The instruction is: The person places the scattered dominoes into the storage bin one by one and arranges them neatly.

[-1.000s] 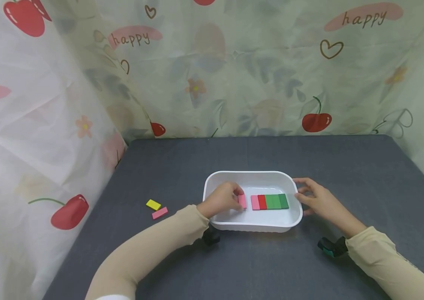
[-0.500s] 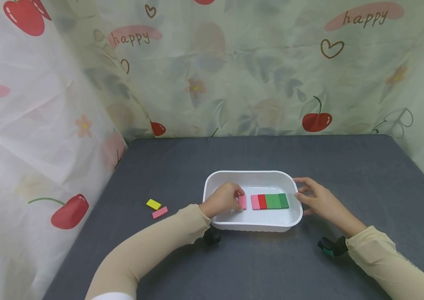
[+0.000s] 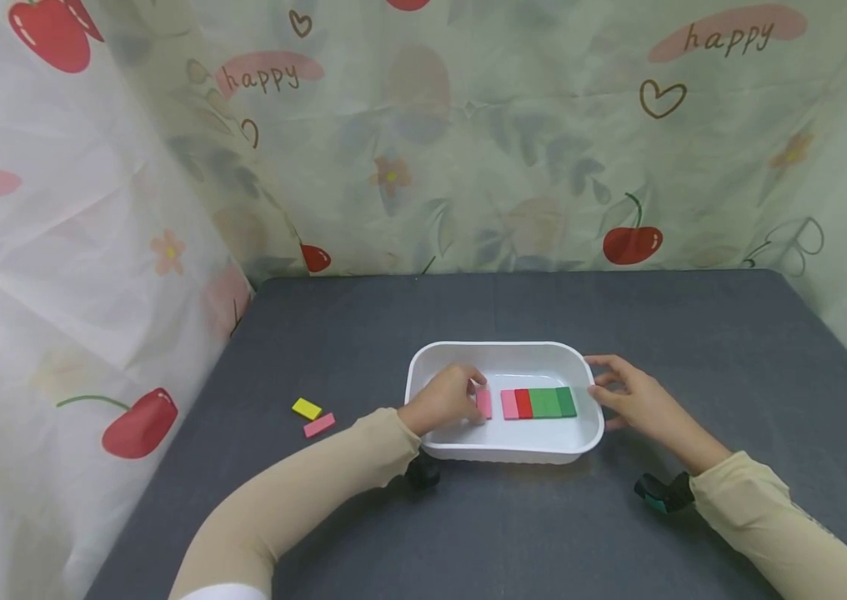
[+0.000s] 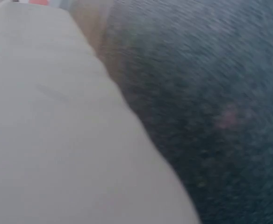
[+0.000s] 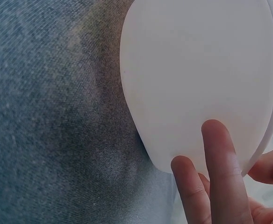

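My left hand [image 3: 444, 395] reaches into a white plastic tray [image 3: 498, 452] and pinches a small flat pink block [image 3: 484, 404] near its left end. Part of that block is hidden by the fingers. Right of it, separated by a gap, lies a row of touching blocks: pink [image 3: 509, 405], red [image 3: 524, 404], green [image 3: 543, 403] and darker green [image 3: 566, 402]. My right hand [image 3: 637, 400] is at the tray's right end. In the right wrist view, straight fingers [image 5: 223, 163] rest against the tray's outer wall [image 5: 197, 70], with another digit by the rim.
A yellow block [image 3: 307, 408] and another pink block [image 3: 319, 426] lie on the dark grey tabletop [image 3: 528, 533], left of the tray. Patterned curtains [image 3: 468, 150] hang behind and beside the table. My sleeve [image 4: 57, 116] covers much of the left wrist view.
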Demonstrator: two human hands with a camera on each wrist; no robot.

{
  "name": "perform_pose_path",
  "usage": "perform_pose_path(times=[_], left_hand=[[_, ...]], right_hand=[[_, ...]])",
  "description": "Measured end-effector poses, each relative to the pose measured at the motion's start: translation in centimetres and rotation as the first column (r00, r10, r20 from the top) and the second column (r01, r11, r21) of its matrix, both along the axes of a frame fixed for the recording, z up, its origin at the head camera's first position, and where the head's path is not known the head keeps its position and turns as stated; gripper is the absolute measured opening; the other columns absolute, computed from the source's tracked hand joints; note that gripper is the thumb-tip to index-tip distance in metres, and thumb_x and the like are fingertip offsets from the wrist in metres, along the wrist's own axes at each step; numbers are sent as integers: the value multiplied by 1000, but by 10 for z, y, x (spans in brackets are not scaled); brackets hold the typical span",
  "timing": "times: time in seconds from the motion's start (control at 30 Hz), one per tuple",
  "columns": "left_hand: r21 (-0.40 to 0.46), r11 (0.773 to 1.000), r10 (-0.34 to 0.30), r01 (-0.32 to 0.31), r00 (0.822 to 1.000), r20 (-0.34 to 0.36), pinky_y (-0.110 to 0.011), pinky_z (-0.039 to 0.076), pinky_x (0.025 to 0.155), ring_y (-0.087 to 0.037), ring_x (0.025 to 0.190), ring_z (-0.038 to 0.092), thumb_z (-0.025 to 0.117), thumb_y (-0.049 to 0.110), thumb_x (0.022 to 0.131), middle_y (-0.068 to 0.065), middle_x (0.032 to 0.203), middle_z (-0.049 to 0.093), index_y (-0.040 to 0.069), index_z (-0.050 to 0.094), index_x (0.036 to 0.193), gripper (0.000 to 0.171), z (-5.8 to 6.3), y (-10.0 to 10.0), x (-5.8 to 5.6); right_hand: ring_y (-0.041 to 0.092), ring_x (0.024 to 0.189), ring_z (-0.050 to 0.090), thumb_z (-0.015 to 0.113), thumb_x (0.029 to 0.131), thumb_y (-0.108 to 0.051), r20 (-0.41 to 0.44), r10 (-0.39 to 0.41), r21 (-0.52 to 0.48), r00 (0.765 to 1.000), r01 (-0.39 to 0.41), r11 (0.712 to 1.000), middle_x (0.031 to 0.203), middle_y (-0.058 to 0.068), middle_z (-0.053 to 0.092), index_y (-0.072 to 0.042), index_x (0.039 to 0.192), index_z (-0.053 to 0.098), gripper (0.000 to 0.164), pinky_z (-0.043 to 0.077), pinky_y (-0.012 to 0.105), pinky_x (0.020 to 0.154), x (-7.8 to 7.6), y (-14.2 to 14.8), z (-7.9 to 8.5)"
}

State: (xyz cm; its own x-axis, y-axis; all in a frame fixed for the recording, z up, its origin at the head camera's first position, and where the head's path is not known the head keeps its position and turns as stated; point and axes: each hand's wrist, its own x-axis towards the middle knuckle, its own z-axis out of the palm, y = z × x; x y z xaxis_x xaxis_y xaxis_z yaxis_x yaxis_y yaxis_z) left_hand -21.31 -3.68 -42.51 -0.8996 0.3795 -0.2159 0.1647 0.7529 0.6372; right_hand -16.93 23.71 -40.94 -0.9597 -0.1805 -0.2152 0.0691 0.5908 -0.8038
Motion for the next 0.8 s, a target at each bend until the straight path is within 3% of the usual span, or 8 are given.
perform_pose_path(times=[0.2,0.43,0.8], left_hand=[[12,998,54,-54,997,59,-27,49,73,-16,81,59,82,11,73,-9,98,67,0,62,116,50,6,-6,1],[22,990,134,-142,966,219,-32,50,76,-19,80,59,79,12,76,-7,91,66,-1,63,114,44,8,-9,5],[91,987,107,-132,965,238,-33,51,83,-18,83,60,78,8,76,-9,97,69,-3,63,115,43,4,-2,6]], right_hand=[[35,102,65,56,98,-17,-11,1,-8,1000,-1,1000,124,29,51,-2,146,31,57,58,36,64,1,-1,-1],[38,104,65,56,98,-17,-17,-1,-16,1000,0,1000,125,30,51,-2,147,31,57,58,36,64,1,1,-2],[37,105,64,57,98,-18,-13,-4,-14,1000,4,1000,125,29,51,-3,147,30,58,58,36,64,0,0,-4]])
